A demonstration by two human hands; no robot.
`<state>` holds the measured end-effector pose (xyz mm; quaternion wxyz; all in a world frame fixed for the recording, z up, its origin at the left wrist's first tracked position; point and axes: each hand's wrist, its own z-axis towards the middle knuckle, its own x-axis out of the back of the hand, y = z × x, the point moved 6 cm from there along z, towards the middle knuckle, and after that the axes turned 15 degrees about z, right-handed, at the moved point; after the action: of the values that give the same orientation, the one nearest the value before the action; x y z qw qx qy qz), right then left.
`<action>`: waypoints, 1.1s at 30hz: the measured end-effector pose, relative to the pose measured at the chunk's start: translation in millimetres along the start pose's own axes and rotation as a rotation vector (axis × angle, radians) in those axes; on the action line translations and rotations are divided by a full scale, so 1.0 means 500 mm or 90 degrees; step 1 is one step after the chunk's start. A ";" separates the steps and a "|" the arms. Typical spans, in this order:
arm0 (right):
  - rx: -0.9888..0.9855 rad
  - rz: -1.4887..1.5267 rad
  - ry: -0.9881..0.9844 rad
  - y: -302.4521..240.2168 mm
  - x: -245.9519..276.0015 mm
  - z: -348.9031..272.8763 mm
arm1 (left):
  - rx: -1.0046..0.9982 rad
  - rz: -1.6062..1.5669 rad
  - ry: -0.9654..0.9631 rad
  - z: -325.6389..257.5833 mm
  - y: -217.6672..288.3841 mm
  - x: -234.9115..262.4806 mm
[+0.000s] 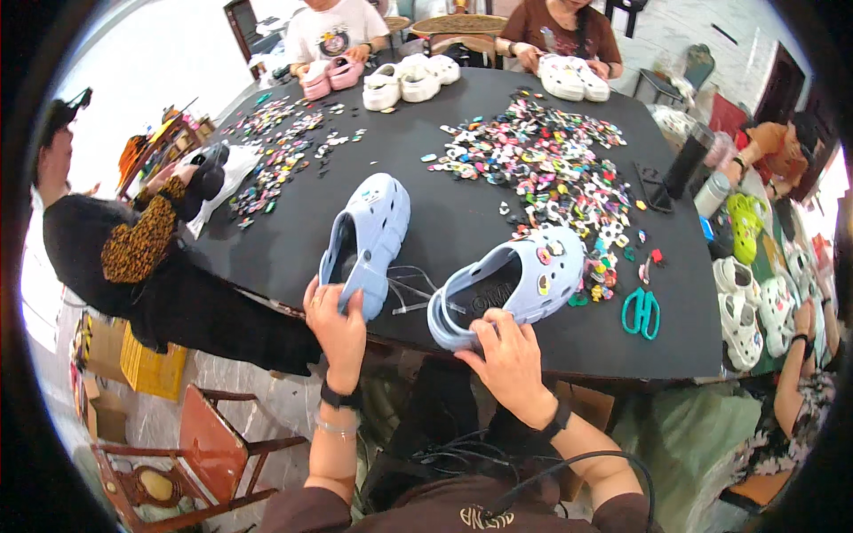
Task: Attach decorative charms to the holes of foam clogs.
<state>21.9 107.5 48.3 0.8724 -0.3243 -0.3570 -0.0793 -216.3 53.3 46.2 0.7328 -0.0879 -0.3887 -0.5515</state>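
My left hand [338, 318] grips the heel of a light blue clog [384, 218], its toe pointing away from me. A second light blue clog [544, 274] is tilted to the right, its heel pinched by my right hand [508, 351]. Colourful charms sit on the toe of the right clog; the left one shows only a small mark or two near its toe. A clear plastic tie [410, 289] stretches between the two shoes. Teal scissors [641, 314] lie on the black table to the right of my right hand.
Loose charms [533, 151] form a big heap right of centre on the table [426, 142], with another spread [284, 147] at far left. White clogs [413, 82] stand at the back. A phone [653, 186] and bottles [689, 160] are at right. Several people work around the table.
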 end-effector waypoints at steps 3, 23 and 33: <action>0.045 0.099 -0.014 0.008 0.078 -0.026 | 0.018 -0.104 -0.036 -0.038 0.079 0.061; -0.413 -0.161 0.240 0.335 0.301 -0.203 | -0.164 -0.152 -0.136 -0.156 0.290 0.122; -0.528 0.243 0.404 0.368 0.313 -0.275 | -0.229 -0.239 -0.188 -0.171 0.333 0.141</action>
<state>283.1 179.3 -13.5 0.7353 -0.6597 0.0495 -0.1473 -23.6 16.3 84.6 0.5265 -0.2221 -0.3968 -0.7183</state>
